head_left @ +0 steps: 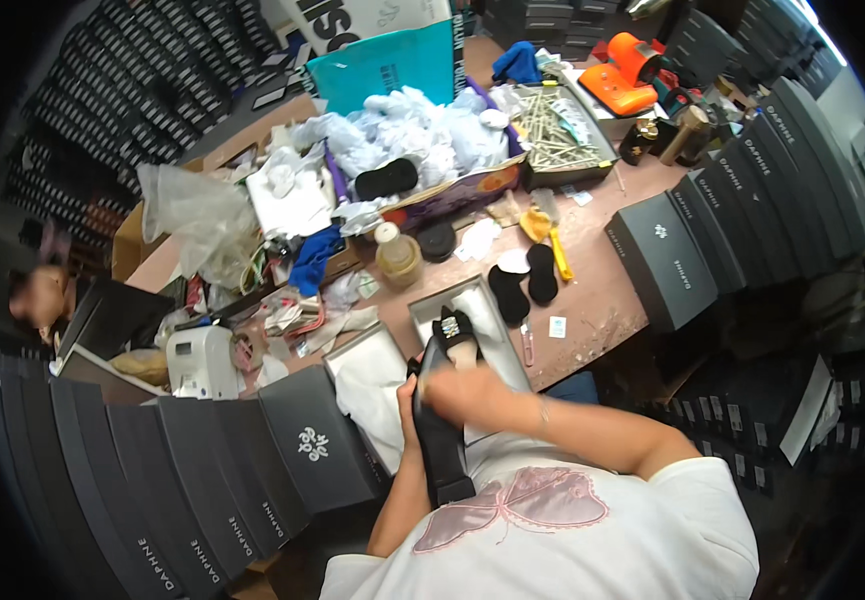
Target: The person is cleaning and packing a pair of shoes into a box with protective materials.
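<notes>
The left hand curls around the black shoe with the sparkly bow, in front of the white shirt, and should keep it steady so the blurry right hand, whose grip I can't tell, works gently.

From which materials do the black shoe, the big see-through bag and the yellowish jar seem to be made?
Black shoe: possibly leather or imitation leather, smooth-looking with a dull sheen; any grain is too small to see.
See-through bag: most likely thin plastic film, slightly glossy, with crumpled folds.
Yellowish jar: glass or plastic; its translucent body fits both.
</notes>
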Action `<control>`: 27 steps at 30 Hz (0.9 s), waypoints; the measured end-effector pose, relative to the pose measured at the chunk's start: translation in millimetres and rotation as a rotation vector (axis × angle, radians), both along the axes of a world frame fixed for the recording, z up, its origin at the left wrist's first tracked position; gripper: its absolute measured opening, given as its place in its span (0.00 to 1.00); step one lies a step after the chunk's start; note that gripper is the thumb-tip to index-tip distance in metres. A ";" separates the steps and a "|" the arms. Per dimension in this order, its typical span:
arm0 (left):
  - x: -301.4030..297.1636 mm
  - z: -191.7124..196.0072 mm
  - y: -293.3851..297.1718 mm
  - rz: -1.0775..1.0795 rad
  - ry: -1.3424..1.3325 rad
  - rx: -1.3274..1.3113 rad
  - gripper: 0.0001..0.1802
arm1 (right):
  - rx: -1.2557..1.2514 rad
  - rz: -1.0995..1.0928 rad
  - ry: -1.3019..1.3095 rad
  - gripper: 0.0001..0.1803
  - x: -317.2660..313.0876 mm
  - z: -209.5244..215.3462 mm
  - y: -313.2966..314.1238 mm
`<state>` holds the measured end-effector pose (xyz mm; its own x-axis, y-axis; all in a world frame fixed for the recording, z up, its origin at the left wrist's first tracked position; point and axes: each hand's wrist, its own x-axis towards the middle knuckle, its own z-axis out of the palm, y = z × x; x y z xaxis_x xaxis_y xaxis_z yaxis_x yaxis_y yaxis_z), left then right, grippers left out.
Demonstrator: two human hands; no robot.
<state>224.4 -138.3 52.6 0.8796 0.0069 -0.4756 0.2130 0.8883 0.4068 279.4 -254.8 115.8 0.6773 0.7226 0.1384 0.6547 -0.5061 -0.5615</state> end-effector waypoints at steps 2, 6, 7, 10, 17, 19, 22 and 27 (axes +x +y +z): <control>-1.7 -7.5 2.7 -0.170 -0.141 -0.068 0.28 | -0.054 -0.100 0.009 0.08 15.9 1.9 -4.6; 0.7 13.0 15.2 -0.262 -0.122 -0.099 0.28 | 0.111 0.112 -0.074 0.05 -8.2 -8.8 8.7; -0.2 12.1 7.6 -0.164 -0.087 -0.089 0.28 | 0.306 0.067 -0.205 0.06 4.4 5.7 7.5; -4.0 -11.2 0.6 -0.014 -0.005 -0.070 0.28 | 0.223 -0.105 -0.248 0.04 30.5 -14.9 -2.5; -7.0 9.7 -9.0 -0.133 0.018 -0.144 0.29 | 0.054 0.004 -0.046 0.06 -26.2 -0.5 -18.8; -5.5 7.6 -1.4 -0.239 -0.044 -0.126 0.34 | 0.209 0.081 -0.100 0.07 -28.9 3.5 -31.2; -6.3 10.5 -7.7 -0.163 0.026 -0.154 0.35 | 0.268 0.054 -0.260 0.07 -18.8 -12.2 -42.4; -1.3 17.8 -2.6 -0.309 -0.217 -0.198 0.41 | 0.288 0.215 -0.269 0.07 -49.3 7.8 -51.1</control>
<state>223.1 -140.8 70.4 0.9058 -0.3455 -0.2452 0.4097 0.8618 0.2992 230.1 -305.9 123.6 0.4288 0.7491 0.5050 0.8696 -0.1908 -0.4553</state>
